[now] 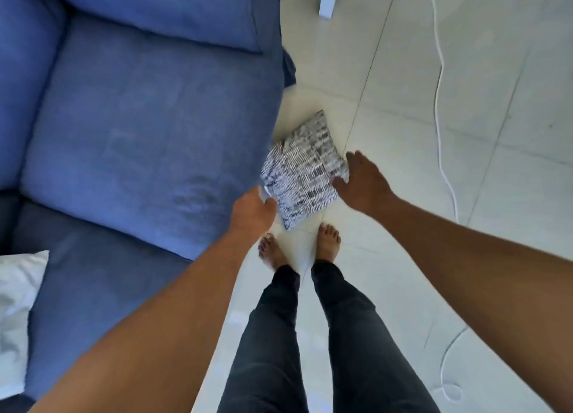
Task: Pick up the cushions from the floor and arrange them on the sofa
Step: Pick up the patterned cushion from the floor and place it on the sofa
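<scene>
Head view, looking down past both arms. A patterned grey-and-white cushion (302, 173) lies on the pale tiled floor (403, 195), close against the front edge of the blue sofa (139, 127) and just ahead of the person's bare feet (328, 242). The step in hand appears to be the pick-up: both arms reach down toward opposite edges of the cushion. The left hand (254, 209) is loosely curled at the near-left corner, fingers seemingly touching the fabric; whether they have closed on it cannot be told. The right hand (361, 181) is spread wide, fingers at the right edge, not gripping. The next move likely calls for closing both hands and lifting leftward onto the seat. A white cushion (18, 313) already rests on the sofa at lower left. A white cable (440, 118) trails across the floor, well apart.
</scene>
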Demonstrator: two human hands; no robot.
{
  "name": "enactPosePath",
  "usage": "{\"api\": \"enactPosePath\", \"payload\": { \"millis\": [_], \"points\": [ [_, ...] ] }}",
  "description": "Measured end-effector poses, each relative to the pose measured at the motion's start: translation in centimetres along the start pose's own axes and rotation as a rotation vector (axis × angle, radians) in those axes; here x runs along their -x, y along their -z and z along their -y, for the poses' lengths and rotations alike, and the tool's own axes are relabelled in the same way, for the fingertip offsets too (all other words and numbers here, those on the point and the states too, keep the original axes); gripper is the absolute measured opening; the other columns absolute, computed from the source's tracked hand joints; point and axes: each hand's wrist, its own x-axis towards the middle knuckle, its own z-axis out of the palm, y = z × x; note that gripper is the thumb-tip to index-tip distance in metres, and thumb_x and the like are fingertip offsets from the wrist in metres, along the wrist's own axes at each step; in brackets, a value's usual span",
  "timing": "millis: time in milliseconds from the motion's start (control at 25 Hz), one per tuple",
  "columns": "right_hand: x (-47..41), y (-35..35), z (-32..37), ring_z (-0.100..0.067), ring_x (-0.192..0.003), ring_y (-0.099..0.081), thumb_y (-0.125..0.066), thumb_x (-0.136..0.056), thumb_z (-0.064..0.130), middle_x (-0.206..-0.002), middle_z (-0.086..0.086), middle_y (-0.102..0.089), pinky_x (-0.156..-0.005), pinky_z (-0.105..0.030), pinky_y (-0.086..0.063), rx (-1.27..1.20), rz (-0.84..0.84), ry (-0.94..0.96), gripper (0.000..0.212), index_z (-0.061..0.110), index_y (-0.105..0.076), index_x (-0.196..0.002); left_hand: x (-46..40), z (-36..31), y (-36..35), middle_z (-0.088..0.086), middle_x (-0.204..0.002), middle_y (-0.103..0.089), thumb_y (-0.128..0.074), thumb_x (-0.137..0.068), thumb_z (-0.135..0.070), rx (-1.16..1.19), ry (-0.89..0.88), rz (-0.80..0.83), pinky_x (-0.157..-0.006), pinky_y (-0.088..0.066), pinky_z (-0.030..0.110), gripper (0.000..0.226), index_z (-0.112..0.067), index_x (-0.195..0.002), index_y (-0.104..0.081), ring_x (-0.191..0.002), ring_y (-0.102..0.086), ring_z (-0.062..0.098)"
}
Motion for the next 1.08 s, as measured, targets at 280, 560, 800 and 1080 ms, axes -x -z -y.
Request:
{"api": "enactPosePath", "payload": {
  "millis": [280, 560, 800, 1080],
  "points": [
    [-17.6, -10.1, -5.4, -0.039, -0.142, -0.042, -0.057, -0.101, 0.042, -0.153, -0.026, -0.045, -0.113, -0.038, -0.033, -0.094, 0.026, -0.117, 0.071, -0.005, -0.036, -0.15, -18.3, 2.7, -11.5, 0.015, -0.155, -0.049, -0.053, -0.098, -0.035, 0.103, 0.147, 0.118, -0.112, -0.042, 0.039, 0.061, -0.008, -0.152, -0.045, -0.141, -0.047, 0.033],
    [-31.3, -18.9, -12.4, -0.032, -0.141, -0.046, -0.059, -0.095, 0.058, -0.151, -0.016, -0.051, -0.107, -0.035, -0.038, -0.189, -0.029, -0.291, 0.079, 0.005, -0.039, -0.15, -31.8, 5.0, -22.3, 0.013, -0.161, -0.04, -0.065, -0.091, -0.047, 0.521, 0.374, -0.129, -0.112, -0.038, 0.039, 0.083, -0.009, -0.158, -0.032, -0.146, -0.042, 0.032],
    [-33.8, -21.6, -14.0, -0.032, -0.13, -0.053, -0.074, -0.077, 0.068, -0.151, -0.016, -0.052, -0.105, -0.041, -0.04, -0.641, 0.099, -0.414, 0.1, 0.005, -0.046, -0.149, -34.4, 3.1, -23.6, 0.009, -0.154, -0.049, -0.069, -0.087, -0.045, 0.927, 0.545, -0.003, -0.112, -0.039, 0.042, 0.074, -0.014, -0.149, -0.045, -0.137, -0.048, 0.031],
    [-23.5, -11.6, -13.0, -0.013, -0.046, -0.052, -0.087, -0.075, 0.046, -0.057, -0.001, -0.061, -0.046, -0.016, -0.041, -0.789, 0.022, -0.343, 0.047, 0.006, -0.062, -0.073, -25.1, -2.7, -17.3, 0.005, -0.136, -0.061, -0.059, -0.099, -0.034, 0.813, 0.394, 0.053, -0.096, -0.037, 0.032, 0.048, -0.006, -0.139, -0.056, -0.127, -0.053, 0.026]
  ]
}}
